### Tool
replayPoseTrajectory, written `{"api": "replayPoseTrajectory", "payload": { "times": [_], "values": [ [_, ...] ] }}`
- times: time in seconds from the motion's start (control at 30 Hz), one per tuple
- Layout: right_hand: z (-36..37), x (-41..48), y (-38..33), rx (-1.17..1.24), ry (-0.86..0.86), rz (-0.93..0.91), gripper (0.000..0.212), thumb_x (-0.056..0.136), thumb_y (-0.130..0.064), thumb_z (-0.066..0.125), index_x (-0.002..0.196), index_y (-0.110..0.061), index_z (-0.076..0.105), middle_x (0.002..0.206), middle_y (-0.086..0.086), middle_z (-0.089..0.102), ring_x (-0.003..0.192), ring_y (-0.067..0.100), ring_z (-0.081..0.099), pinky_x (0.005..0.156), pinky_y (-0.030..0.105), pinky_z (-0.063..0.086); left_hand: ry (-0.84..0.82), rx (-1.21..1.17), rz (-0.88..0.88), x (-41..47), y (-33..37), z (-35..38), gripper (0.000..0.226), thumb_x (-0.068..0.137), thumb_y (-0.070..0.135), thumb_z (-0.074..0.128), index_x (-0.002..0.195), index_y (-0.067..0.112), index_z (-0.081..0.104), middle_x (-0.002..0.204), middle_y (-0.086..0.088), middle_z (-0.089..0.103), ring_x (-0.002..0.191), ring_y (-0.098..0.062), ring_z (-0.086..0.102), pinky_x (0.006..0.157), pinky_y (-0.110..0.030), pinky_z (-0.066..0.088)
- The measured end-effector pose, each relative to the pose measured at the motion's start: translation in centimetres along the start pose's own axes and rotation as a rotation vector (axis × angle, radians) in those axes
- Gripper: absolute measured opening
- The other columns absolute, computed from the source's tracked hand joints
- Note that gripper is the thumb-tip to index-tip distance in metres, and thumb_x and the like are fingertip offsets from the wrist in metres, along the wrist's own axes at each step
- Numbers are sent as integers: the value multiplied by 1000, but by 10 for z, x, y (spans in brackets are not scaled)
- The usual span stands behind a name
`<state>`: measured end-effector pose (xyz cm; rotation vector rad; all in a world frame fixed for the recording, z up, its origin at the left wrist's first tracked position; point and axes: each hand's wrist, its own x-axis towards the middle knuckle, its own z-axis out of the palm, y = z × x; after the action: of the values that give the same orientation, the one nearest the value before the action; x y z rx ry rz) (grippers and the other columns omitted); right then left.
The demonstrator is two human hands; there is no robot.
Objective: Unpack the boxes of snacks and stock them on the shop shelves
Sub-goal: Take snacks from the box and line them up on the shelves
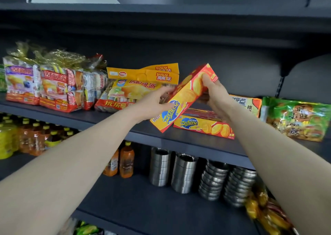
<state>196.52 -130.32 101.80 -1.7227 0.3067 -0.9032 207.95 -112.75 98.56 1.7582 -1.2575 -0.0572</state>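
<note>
Left hand point(154, 104) and right hand point(215, 96) are clamped around a tilted box point(180, 102); a flat box point(202, 126) is seen beneath them.

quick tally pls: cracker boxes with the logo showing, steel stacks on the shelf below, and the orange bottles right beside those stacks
cracker boxes: 2, one tilted, one flat
steel stacks: 4
orange bottles: 2
total: 8

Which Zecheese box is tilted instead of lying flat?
The upper box, held between the left hand and right hand: it slants with its far end raised. The other box lies flat on the shelf.
</note>
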Motion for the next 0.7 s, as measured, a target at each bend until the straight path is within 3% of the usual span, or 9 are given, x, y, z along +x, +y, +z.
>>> {"api": "replayPoseTrajectory", "payload": {
  "times": [0.13, 0.23, 0.33, 0.43, 0.5, 0.6, 0.67, 0.7],
  "values": [
    [-18, -10, -8, 71, -22, 118, 65, 87, -71, 52, 123, -18, 58, 108, 7, 71, 92, 23, 74, 67, 36, 61, 225, 330, 189, -2, -3, 6, 72, 82, 19, 78, 140, 27, 37, 143, 3, 47, 131, -14, 46, 99, -30, 45],
    [-29, -14, -6, 128, -46, 164, 42, 90, -51, 64, 111, -16, 59, 106, 9, 69, 88, 20, 74, 62, 29, 60, 312, 514, 292, -6, -4, 4, 79, 79, 21, 80, 143, 27, 34, 143, 1, 46, 131, -15, 42, 96, -29, 44],
    [-35, -15, 2, 222, -95, 150, 27, 94, -31, 66, 112, -13, 57, 114, 13, 65, 110, 21, 65, 73, 30, 61, 353, 661, 267, -4, -13, 2, 100, 74, 36, 82, 151, 28, 21, 146, -4, 41, 136, -20, 35, 110, -41, 39],
    [-46, -15, 14, 291, -171, 152, 36, 92, -26, 66, 123, -12, 56, 121, 14, 64, 118, 23, 63, 80, 33, 60, 308, 447, -23, -1, -26, -5, 105, 77, 49, 76, 155, 24, 10, 151, -9, 34, 135, -25, 39, 105, -42, 40],
    [-54, -13, 22, 345, -218, 201, 39, 88, -18, 66, 125, -10, 56, 125, 16, 64, 120, 26, 62, 83, 38, 60, 204, 304, -165, 1, -37, -14, 94, 83, 45, 72, 155, 20, 17, 147, -8, 42, 129, -22, 47, 99, -36, 45],
    [-60, -7, 34, 335, -195, 241, 42, 86, 11, 49, 120, -11, 56, 121, 17, 60, 124, 34, 57, 81, 44, 61, 182, 295, -143, -2, -50, -18, 80, 79, 32, 80, 146, 19, 38, 140, -3, 53, 125, -21, 52, 100, -34, 46],
    [-62, -4, 40, 301, -190, 250, 52, 83, 15, 46, 123, -17, 56, 117, 15, 60, 122, 35, 58, 82, 45, 60, 217, 313, -109, -4, -53, -12, 79, 74, 31, 84, 141, 20, 43, 132, 4, 55, 118, -17, 54, 96, -34, 47],
    [-64, -4, 43, 255, -204, 260, 50, 83, 9, 55, 123, -21, 58, 114, 13, 63, 118, 33, 61, 85, 45, 59, 244, 337, -91, -4, -53, -9, 78, 73, 30, 85, 138, 19, 44, 130, 6, 54, 115, -15, 54, 93, -32, 47]
  ]
}}
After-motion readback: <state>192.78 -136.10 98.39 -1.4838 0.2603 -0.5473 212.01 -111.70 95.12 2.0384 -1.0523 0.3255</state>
